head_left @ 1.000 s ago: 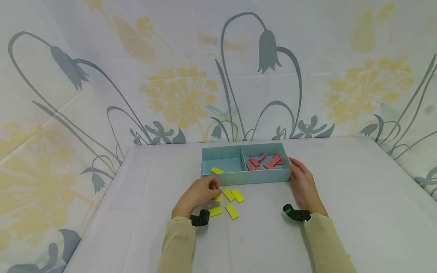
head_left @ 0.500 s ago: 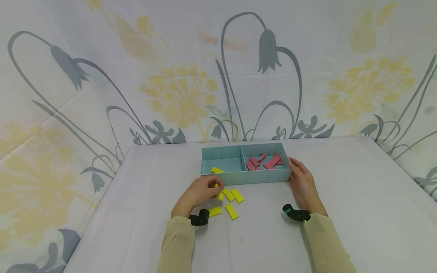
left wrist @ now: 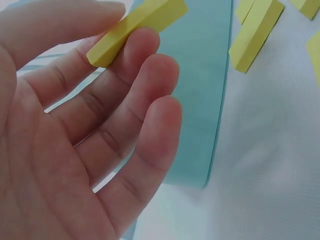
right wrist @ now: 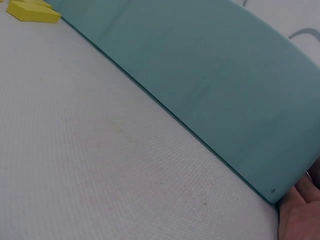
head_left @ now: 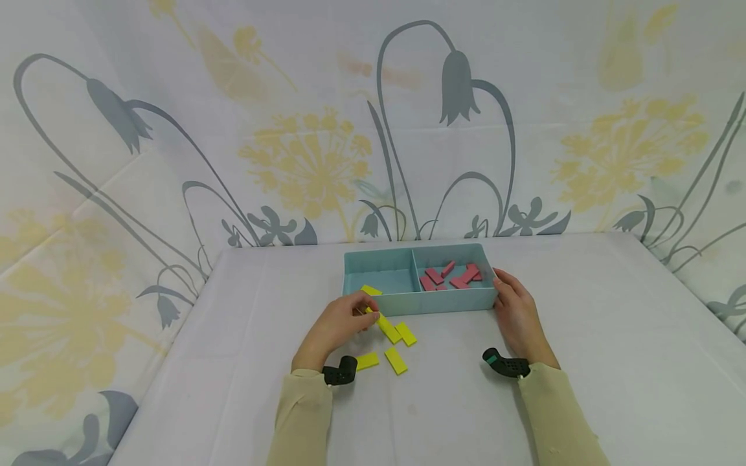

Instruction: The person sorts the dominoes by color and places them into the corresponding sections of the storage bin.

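My left hand [head_left: 342, 323] pinches a yellow block [left wrist: 112, 44] between thumb and index finger, with the other fingers loosely bent. It is just in front of the left part of a pale blue two-compartment box [head_left: 443, 302]. Inside the left compartment lies a yellow tile [head_left: 370, 290], partly hidden by the front wall. Several pink blocks [head_left: 434, 276] fill part of the right compartment. My right hand [head_left: 517, 317] rests against the box's right end; in the right wrist view only a bit of its fingers [right wrist: 300, 220] shows beside the corner.
Several yellow blocks lie on the white cloth before the box, among them an overlapping pair with one block [head_left: 406, 334] on the right, a lower block [head_left: 395, 361] and another block [head_left: 367, 361] by the left wrist. A patterned flower curtain [head_left: 315, 162] hangs behind the table.
My left hand has lifted the pinched yellow block off the cloth and moved slightly up toward the box's front wall. The right hand and the box have stayed put.
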A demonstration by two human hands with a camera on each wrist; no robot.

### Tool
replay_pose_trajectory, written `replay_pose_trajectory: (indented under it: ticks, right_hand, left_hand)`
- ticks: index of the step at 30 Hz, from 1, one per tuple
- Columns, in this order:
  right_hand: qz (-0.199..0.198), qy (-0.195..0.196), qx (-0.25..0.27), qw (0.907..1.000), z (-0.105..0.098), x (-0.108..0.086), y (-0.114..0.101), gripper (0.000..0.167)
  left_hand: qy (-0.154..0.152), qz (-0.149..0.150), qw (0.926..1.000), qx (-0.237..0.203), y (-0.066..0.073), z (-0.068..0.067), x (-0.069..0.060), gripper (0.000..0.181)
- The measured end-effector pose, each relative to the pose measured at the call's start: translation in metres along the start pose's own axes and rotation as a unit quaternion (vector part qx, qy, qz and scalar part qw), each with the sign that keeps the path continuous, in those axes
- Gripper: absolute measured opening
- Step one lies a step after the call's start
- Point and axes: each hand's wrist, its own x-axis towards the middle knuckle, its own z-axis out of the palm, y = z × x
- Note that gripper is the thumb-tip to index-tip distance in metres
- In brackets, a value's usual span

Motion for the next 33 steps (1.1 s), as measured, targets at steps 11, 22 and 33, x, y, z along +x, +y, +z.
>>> replay_pose_trajectory:
  ticks: [11,22,33]
  right_hand:
    - [0.003,0.008,-0.005,1.0000,0.0009,0.0002,0.0004,0.052]
    - [0.004,0.006,-0.005,1.0000,0.0006,-0.0001,-0.0001,0.053]
    - [0.003,0.009,-0.006,0.9999,0.0003,0.0008,0.0006,0.053]
  left_hand:
    - [0.025,0.012,0.9995,-0.013,0.0035,-0.0032,0.0001,0.015]
    - [0.090,0.011,0.9956,-0.023,0.0050,-0.0037,0.0003,0.014]
    - [0.144,0.025,0.9884,-0.042,0.0056,-0.0048,0.0009,0.014]
